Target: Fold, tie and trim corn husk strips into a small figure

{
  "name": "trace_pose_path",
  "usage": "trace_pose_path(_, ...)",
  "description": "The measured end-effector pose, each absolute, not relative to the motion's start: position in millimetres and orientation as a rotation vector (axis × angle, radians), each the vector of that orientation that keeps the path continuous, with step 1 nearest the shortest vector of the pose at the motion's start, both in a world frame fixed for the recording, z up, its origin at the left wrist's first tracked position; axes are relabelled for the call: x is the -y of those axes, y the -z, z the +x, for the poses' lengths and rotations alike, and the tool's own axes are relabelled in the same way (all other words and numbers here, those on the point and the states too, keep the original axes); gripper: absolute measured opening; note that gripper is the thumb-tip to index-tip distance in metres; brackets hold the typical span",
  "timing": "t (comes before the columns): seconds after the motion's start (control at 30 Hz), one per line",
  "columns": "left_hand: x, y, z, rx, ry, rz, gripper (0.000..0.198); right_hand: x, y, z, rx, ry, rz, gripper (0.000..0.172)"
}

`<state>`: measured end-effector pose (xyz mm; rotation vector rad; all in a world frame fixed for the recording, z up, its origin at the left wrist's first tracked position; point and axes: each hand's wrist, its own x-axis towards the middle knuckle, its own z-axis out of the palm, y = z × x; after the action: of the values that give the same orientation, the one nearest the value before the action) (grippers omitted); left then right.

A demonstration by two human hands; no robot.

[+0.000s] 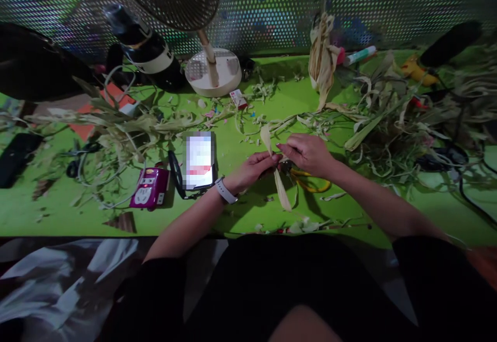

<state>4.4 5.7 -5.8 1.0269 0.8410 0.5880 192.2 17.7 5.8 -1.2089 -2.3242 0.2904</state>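
Over the green table, my left hand [259, 168] is closed, with thumb and fingers pinching a pale dried corn husk strip [282, 192]. One end of the strip sticks up above the fingers and the other hangs below them. My right hand [308, 151] is curled close beside it, its fingertips near the strip; what it pinches, if anything, is too small to make out. Just below the right hand are yellow-handled scissors [315, 182], partly covered by it. A lit smartphone [200, 161] and dark-framed glasses [176, 174] lie left of my left hand.
Husk piles lie at right [376, 140] and left [124, 130]. A husk bundle [321, 57] stands at the back near a marker [360, 55]. Behind are a fan [213, 73] and a dark bottle [149, 55]. A purple power adapter [149, 189] sits at left with cables.
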Motion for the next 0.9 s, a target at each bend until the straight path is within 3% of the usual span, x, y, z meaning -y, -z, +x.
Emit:
trace_pose_path(0.2,-3.7,6.9,3.4,-0.806,-0.58,1.105,0.036,-17.9,0.6,194.1,2.355,0.029,-1.233,0.048)
trace_pose_path(0.3,-3.6,9.6,1.8,-0.799,-0.58,1.124,0.035,-20.2,0.7,196.0,2.319,-0.11,-1.248,0.048)
trace_pose_path(0.5,-7.1,9.3,1.5,-0.872,-0.638,0.956,0.044,-26.5,-4.7,204.8,2.33,-0.73,-1.174,0.043)
trace_pose_path(0.63,-8.0,7.4,-0.6,-0.878,-0.659,0.915,0.044,-25.7,-5.5,207.5,2.371,-0.757,-1.009,0.032)
trace_pose_path(0.9,-5.4,1.6,-3.9,-0.772,-0.569,1.1,0.041,-27.6,-6.3,207.2,2.329,-0.897,-0.834,0.032)
